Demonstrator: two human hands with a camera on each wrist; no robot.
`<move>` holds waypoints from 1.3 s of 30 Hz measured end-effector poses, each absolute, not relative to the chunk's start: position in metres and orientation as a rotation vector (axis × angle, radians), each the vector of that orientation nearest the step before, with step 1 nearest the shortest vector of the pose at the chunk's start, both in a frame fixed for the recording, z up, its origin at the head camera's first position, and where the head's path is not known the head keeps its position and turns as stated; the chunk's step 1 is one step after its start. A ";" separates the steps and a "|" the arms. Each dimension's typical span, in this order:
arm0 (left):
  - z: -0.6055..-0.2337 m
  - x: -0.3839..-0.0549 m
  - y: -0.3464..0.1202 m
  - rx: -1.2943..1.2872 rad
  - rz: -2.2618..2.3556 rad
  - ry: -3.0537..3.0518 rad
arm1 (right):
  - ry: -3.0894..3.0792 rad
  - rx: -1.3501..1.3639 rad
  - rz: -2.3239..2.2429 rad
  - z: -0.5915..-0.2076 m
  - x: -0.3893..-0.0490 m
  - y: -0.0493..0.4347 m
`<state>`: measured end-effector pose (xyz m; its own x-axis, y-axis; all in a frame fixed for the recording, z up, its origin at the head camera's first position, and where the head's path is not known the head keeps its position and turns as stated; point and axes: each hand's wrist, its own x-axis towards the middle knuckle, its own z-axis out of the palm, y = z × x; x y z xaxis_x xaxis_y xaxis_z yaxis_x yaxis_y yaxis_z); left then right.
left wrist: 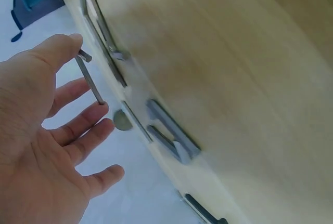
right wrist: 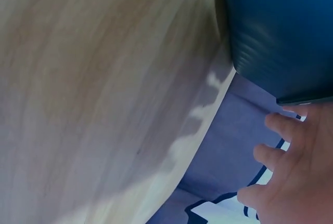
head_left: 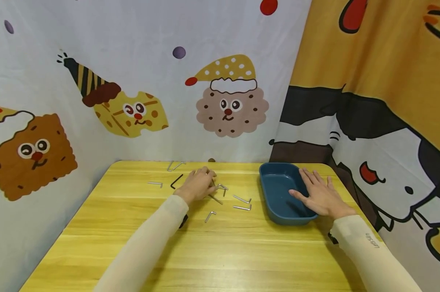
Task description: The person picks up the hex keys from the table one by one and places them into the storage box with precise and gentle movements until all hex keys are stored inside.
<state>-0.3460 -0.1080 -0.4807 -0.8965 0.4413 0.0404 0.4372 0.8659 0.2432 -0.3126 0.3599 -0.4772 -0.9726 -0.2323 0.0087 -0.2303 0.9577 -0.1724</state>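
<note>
The table [head_left: 205, 255] is carrying a blue tray [head_left: 289, 222] on the right. The right hand [head_left: 321, 198], fingers spread, is resting at its right rim, probably steadying it. Left of the tray, the left hand [head_left: 197, 185] is pinching a hex key [left wrist: 91, 82] between thumb and fingers, likely for control; loose hex keys [head_left: 242, 208] are lying around.

You have keys [head_left: 242, 207] of what looks like smooth, bare metal with a bright sheen; the black key [head_left: 176, 181] shows a matt finish. Your tray [head_left: 291, 221] looks like smooth plastic, semi-gloss, with soft highlights. Your table [head_left: 212, 255] shows wood grain under a smooth, faintly glossy finish; the backdrop [head_left: 143, 44] is matt cloth with soft folds, and your sleeves [head_left: 143, 247] look like smooth matt cloth.
</note>
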 end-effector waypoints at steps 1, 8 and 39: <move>-0.480 -0.345 -0.107 0.722 0.388 3.022 | 3.096 -0.363 -0.267 -0.477 -0.312 0.359; -0.471 -0.338 -0.090 0.843 0.408 3.026 | 3.092 -0.340 -0.271 -0.476 -0.309 0.356; -0.426 -0.315 0.004 1.164 0.151 3.052 | 3.113 -0.374 -0.250 -0.476 -0.311 0.355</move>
